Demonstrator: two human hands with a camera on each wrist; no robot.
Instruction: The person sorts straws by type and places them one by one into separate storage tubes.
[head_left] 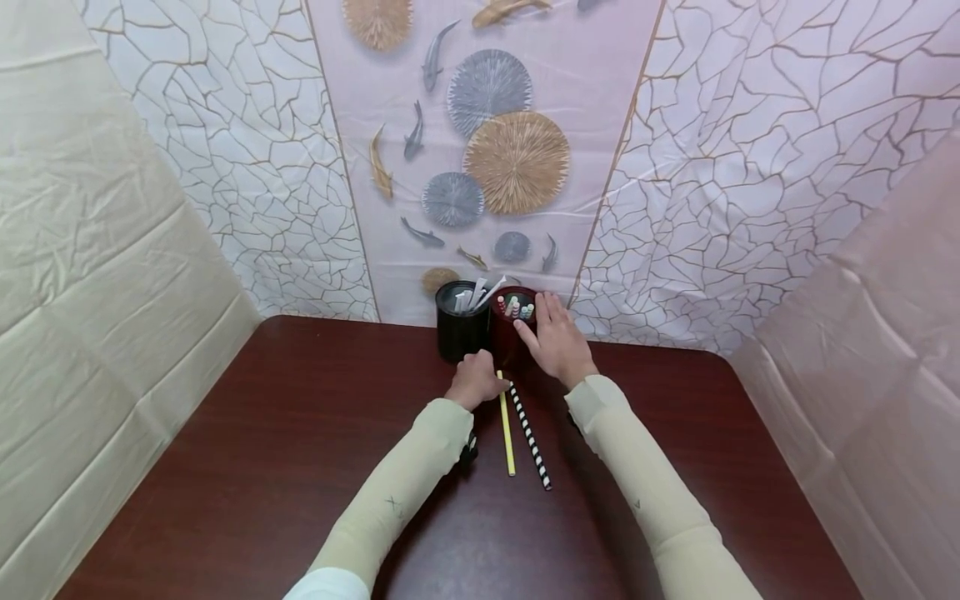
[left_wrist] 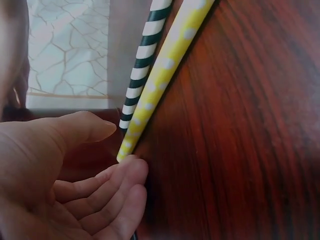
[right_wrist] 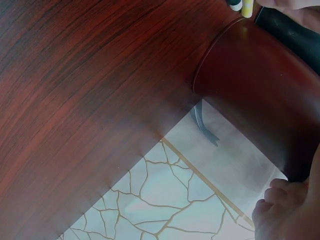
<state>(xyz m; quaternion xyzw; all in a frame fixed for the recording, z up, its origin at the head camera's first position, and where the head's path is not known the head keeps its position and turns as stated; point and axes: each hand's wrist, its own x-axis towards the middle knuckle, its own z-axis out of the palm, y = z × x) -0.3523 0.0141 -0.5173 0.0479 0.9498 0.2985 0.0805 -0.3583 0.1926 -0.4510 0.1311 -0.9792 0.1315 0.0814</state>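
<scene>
My left hand (head_left: 477, 381) is at the far end of a yellow paper straw with white dots (left_wrist: 159, 75), thumb and fingertips apart around its tip. A black-and-white striped paper straw (head_left: 529, 435) lies beside the yellow one on the table, their far ends close together. My right hand (head_left: 561, 340) holds the right side of a dark red round holder (right_wrist: 255, 85), thumb toward the front and fingers along its far side. Several patterned paper straws (head_left: 515, 308) stand in that holder; their lower parts are hidden.
Touching the red holder on its left is a black round holder (head_left: 459, 337) with several white wrapped sticks (head_left: 476, 296). Both stand near the back edge of the dark wooden table (head_left: 315, 467). A patterned cloth (head_left: 300, 167) hangs behind, with beige fabric at the sides.
</scene>
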